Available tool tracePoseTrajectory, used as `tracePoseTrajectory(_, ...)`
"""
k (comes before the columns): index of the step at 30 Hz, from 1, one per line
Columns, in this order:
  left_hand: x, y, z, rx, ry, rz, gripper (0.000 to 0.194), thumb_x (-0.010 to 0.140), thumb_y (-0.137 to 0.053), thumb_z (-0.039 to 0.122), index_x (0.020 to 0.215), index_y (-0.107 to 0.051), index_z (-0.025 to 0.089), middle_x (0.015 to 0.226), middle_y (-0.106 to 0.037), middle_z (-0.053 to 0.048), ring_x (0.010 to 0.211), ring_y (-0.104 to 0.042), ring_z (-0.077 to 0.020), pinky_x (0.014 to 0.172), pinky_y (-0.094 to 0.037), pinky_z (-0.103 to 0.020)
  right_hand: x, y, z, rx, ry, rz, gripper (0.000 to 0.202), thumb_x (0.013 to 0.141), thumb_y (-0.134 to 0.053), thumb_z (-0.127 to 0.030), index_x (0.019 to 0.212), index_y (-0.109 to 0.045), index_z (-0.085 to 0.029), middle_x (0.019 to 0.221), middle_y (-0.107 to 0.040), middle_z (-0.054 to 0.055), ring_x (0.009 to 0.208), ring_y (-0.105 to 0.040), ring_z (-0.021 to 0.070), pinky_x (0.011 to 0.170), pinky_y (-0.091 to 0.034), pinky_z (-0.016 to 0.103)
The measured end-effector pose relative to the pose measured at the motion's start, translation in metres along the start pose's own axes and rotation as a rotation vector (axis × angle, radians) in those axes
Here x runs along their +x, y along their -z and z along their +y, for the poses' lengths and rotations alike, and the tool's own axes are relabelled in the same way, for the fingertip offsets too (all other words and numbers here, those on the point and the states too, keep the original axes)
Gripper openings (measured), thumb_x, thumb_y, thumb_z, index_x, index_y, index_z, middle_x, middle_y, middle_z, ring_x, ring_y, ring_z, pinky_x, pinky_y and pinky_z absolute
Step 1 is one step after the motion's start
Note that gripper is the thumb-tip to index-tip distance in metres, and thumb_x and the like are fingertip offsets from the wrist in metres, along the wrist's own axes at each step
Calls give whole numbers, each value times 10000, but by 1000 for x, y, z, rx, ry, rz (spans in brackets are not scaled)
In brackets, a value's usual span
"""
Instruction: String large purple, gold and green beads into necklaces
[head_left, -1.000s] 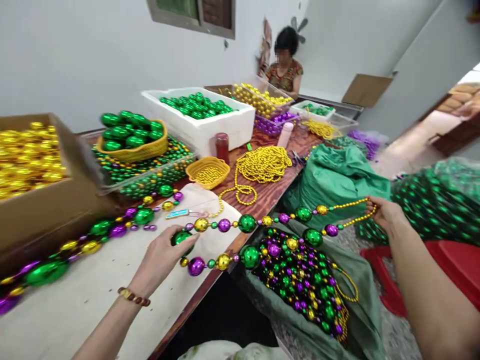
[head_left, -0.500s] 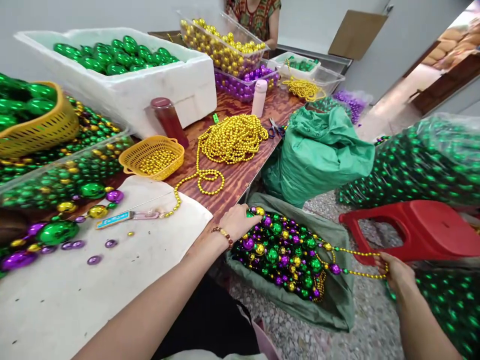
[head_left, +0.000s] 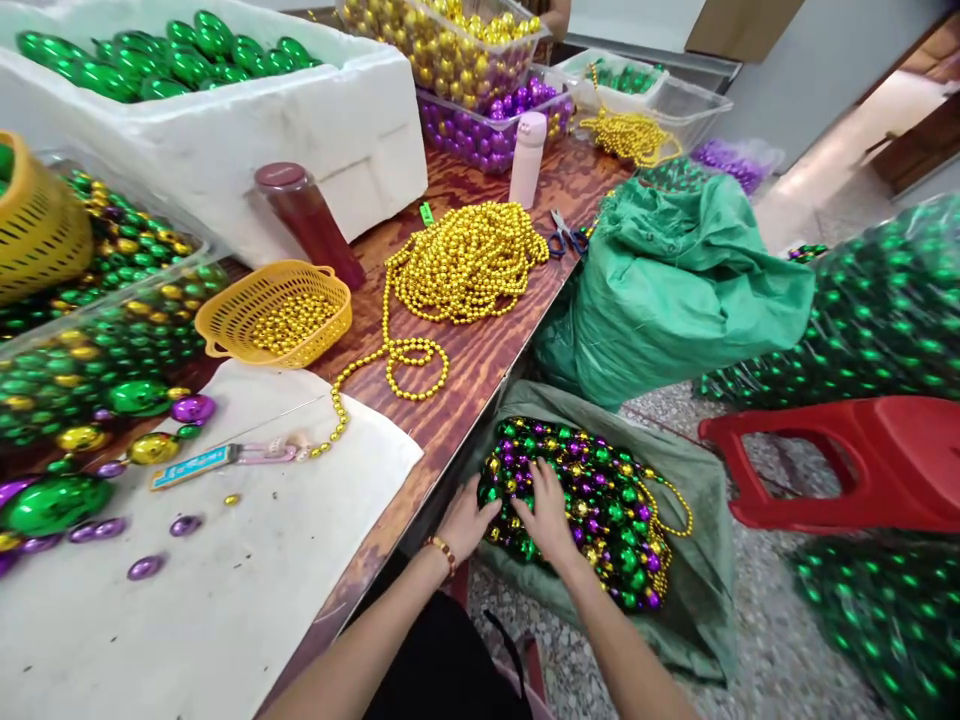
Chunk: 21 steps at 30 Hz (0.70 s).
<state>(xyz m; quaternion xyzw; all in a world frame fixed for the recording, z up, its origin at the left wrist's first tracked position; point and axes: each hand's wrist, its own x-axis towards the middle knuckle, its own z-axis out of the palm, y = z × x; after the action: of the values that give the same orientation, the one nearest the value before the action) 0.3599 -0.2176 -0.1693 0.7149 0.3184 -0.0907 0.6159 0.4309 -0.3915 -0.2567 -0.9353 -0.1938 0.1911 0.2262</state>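
Both hands are over a pile of green, purple and gold bead strands lying in a green cloth-lined container beside the table. My left hand, with a brown bead bracelet on its wrist, touches the pile's left edge, its fingers apart. On top of the beads rests my right hand, fingers spread, holding nothing. A loop of gold beads lies at the pile's right side.
On the table are a gold bead heap, a yellow basket, a red bottle, scissors and a white foam box. A green sack and red stool stand right.
My right hand has let go of the gold bead strand and moved left onto the pile. My left hand has shifted slightly down. The strand now lies at the pile's right side.
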Motion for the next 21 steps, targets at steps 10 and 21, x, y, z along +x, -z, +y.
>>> tracePoseTrajectory(10,-81,42,-59,-123,264,-68,601,730,-645,474,1252,-524,201,1112,-630,-123,977,-624,-266,877,-472,-389,62,-64,-16,-183,-50,-259,749,832,-509,-198,1504,-200,-317,1603,-43,42,1435,47,383,1004,-210,708)
tracePoseTrajectory(21,-110,61,-53,-94,199,-138,436,784,-565,545,1124,-613,276,1109,-670,-81,974,-615,-248,930,-469,-380,65,-71,7,-238,-225,-297,747,837,-398,-194,1520,-113,-300,1597,-23,94,1460,18,278,1000,-181,714)
